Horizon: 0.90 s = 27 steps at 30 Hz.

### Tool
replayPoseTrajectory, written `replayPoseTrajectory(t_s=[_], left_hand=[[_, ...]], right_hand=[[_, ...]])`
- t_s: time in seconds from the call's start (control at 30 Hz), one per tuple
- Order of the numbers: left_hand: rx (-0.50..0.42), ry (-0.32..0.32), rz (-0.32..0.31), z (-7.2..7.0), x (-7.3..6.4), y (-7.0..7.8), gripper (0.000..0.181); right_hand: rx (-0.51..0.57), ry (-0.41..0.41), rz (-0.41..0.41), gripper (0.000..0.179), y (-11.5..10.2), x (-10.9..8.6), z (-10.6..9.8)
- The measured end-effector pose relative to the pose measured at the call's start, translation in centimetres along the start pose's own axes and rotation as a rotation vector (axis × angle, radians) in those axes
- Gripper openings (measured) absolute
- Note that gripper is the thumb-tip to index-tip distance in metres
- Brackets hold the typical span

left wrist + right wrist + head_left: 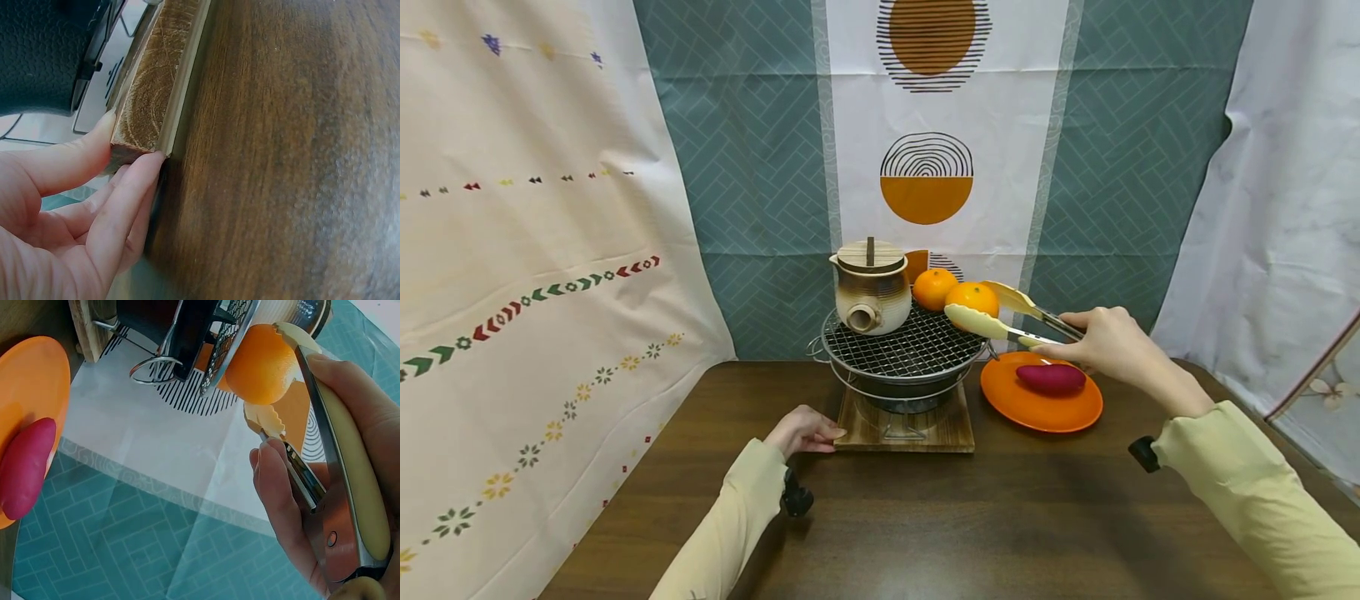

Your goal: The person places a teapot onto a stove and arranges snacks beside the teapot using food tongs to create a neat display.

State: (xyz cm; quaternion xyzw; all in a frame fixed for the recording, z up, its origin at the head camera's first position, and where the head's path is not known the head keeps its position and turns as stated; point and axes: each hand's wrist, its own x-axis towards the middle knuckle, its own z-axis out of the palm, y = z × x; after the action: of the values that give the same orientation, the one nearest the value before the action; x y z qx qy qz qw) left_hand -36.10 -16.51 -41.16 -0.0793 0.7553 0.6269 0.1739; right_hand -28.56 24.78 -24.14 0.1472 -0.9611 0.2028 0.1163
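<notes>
My right hand (pixel 1108 342) grips a pair of tongs (pixel 356 462) with cream-coloured tips. The tips stand apart on either side of a mandarin orange (pixel 973 302) at the right edge of the round wire grill rack (pixel 895 354); whether both touch it I cannot tell. Behind it sits a second mandarin orange (pixel 934 288). A side-handled clay teapot (pixel 872 292) with a wooden lid stands on the rack's left part. With thumb and fingers, my left hand (pixel 805 430) pinches the front left corner of the wooden board (pixel 153 94) under the stove.
On the right, an orange plate (pixel 1037 417) carries a purple sweet potato (pixel 1051 379). Beneath the rack is a dark stove bowl (pixel 910 396) in a wire stand. Patterned curtains (pixel 737 167) hang behind and beside the brown wooden table (pixel 940 525).
</notes>
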Motion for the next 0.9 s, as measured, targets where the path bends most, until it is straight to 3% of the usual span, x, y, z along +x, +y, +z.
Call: replayPoseTrajectory(t_s=[0.33,0.9], left_hand=[[-0.002,-0.003,0.011,0.06,0.05,-0.06,0.029],[0.016,-0.009,0.022,0.12,-0.16,-0.01,0.03]], right_hand=[[-0.032,-0.001,-0.008,0.08,-0.18,0.23,0.25],[-0.033,-0.019,-0.028,0.088,-0.33,0.59,0.61]])
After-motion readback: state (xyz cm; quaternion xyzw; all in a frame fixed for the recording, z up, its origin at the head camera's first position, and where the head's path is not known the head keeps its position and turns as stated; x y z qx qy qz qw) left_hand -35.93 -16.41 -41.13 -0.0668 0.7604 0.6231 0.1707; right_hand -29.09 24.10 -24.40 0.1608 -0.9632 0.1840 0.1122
